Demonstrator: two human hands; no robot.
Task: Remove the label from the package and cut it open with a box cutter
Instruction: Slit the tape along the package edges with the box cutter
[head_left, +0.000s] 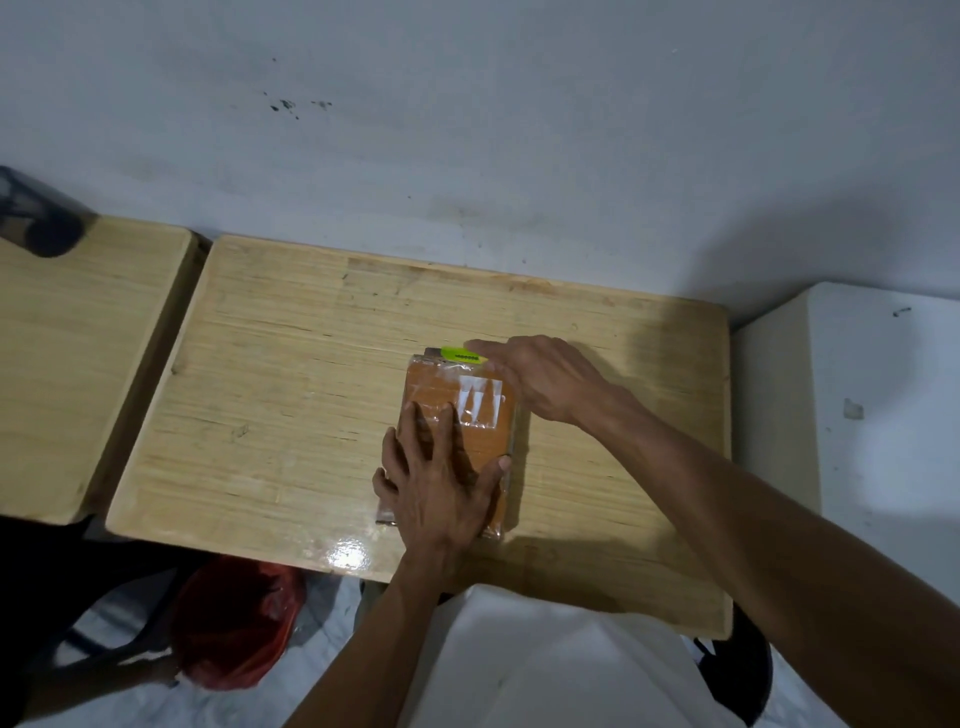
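On the wooden table (291, 415) we note the orange package (457, 410) lying flat, left hand (441, 483) pressed open-palmed on its near half, right hand (540, 379) grasping the green box cutter (460, 356) at its far edge, white label (480, 402) on top.

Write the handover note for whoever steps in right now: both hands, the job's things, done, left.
Left hand: flat on the package, pinning it to the wooden table.
Right hand: holding the green box cutter at the package's far edge.
Done: cutter positioned; no cut visible.
Unclear: a white patch under clear wrap may be the label or its remains.
Left: check the label, cut the package open.
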